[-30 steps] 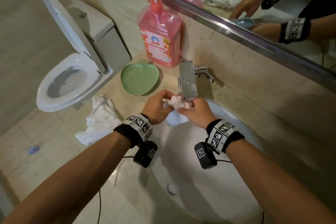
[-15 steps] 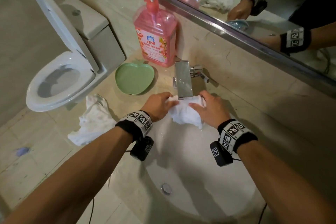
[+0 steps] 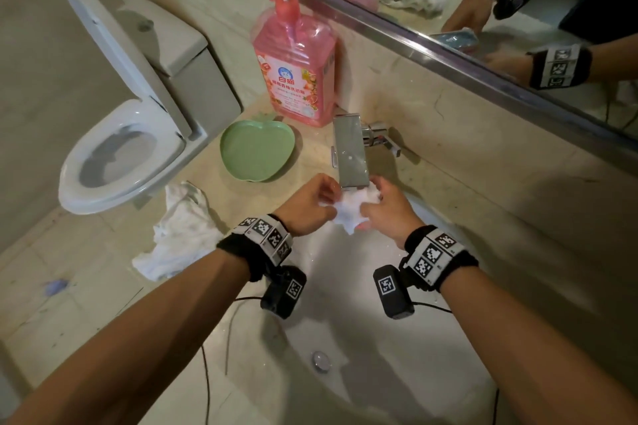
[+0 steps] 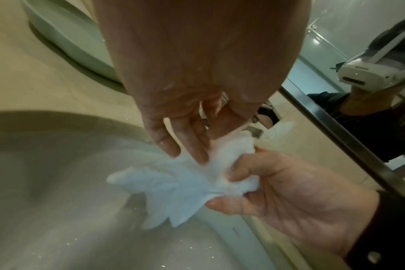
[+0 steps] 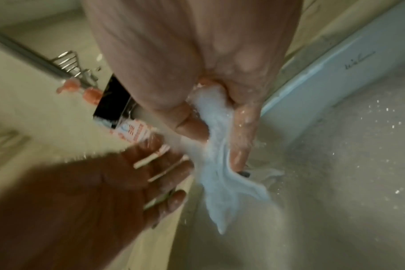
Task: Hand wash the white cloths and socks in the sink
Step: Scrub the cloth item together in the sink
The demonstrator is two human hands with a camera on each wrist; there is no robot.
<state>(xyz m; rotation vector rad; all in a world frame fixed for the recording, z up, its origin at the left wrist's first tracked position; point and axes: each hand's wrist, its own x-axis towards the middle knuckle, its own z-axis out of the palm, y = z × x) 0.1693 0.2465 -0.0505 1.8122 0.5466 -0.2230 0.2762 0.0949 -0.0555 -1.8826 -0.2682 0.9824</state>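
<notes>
A wet white cloth [image 3: 347,214] hangs bunched just under the faucet spout [image 3: 350,152], above the sink basin [image 3: 345,328]. My right hand [image 3: 376,214] grips its upper part, fingers and thumb curled round it [image 4: 243,180]. The cloth's loose end [image 4: 169,190] droops toward the basin. My left hand [image 3: 321,203] meets the cloth from the left with straight, spread fingers [image 5: 171,169] touching it. Water splashes around the cloth [image 5: 222,182] in the right wrist view. A pile of white cloths [image 3: 179,231] lies on the counter left of the sink.
A green apple-shaped dish [image 3: 257,150] and a pink pump soap bottle [image 3: 293,69] stand on the counter behind the left hand. A toilet [image 3: 121,155] with its lid up is to the left. A mirror [image 3: 483,10] runs along the back wall.
Half a second ago the cloth was spread wide between both hands under the spout. It is now gathered into a bunch and the hands are closer together.
</notes>
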